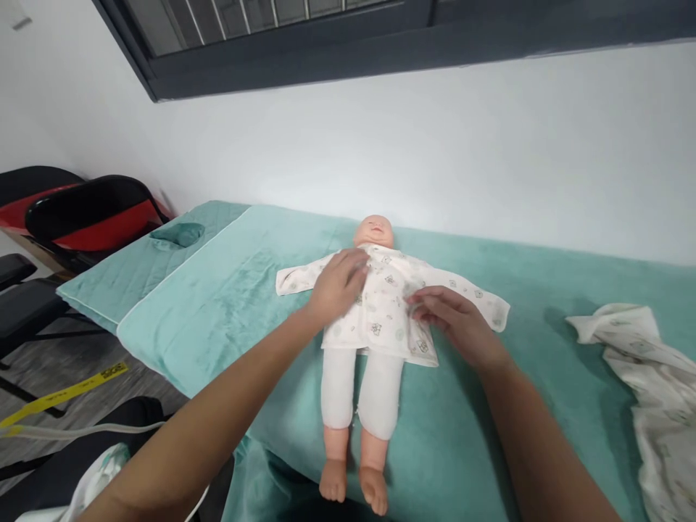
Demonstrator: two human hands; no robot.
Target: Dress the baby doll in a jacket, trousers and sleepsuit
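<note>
A baby doll (377, 233) lies on its back, head toward the wall, bare feet toward me. It wears a white printed long-sleeved top (380, 312) with its sleeves spread out to both sides, and white pants (379, 395). My left hand (340, 285) rests over the chest on the left side of the top, fingers stretched out. On the other side, my right hand (449, 312) is at the edge of the top below the sleeve, with fingers bent and thumb near them. Whether cloth is between those fingertips I cannot make out.
The doll lies on a bed with a teal cover (228, 290), which has a face hole (178, 235) at its left end. A crumpled printed cloth (660, 391) lies at the right. Black and red folding chairs (101, 217) stand left, near a yellow strip (65, 395).
</note>
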